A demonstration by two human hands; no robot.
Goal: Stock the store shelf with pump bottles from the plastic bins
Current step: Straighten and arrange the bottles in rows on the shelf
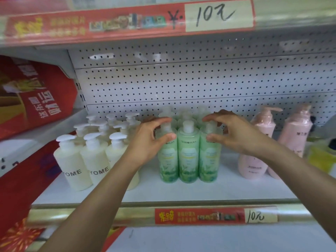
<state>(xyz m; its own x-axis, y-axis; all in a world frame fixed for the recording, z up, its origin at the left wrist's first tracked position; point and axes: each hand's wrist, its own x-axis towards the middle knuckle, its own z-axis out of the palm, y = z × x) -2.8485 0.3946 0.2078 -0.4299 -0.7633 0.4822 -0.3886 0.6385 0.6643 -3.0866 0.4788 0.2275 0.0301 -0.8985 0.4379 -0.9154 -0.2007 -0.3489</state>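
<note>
Mid-shelf (227,190), upright green bottles (188,151) between both hands: left hand (152,140) and right hand (234,133) half-open, flanking outer pump necks, equally near, gripping nothing.

On the shelf (227,190), three green bottles (188,153) stand in the front row with more blurred behind, at least nine cream bottles (72,160) cluster to their left, two pink bottles (258,142) stand to their right, and two hands (145,142) reach in.
</note>
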